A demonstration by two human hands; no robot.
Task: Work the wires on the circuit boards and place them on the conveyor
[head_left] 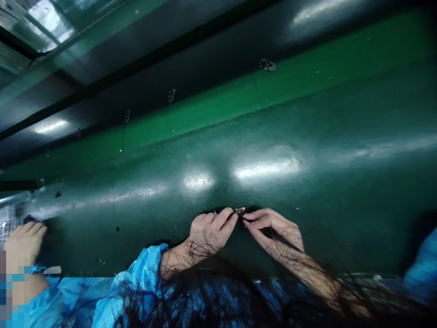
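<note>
My left hand [212, 231] is closed in a pinch, thumb and index finger at the left end of a small electronic part [240, 210]. That part is dark with a gold and pale face, like a tiny circuit board, and sits just above the green tabletop. My right hand [277, 227] meets it from the other side, its thumb and fingertips pressed together at the part's lower right. Something thin and dark shows at those fingertips, but I cannot tell what it is. A dark strip runs under the right palm toward the wrist. Loose hair strands cross both forearms.
A dark belt [218, 64] runs behind the green table [191, 214], carrying several small parts, among them a cluster [267, 65] and another [171, 95]. A small black piece [118, 229] lies left. Another person's hand [26, 239] is far left; a blue sleeve [423, 269] is at right.
</note>
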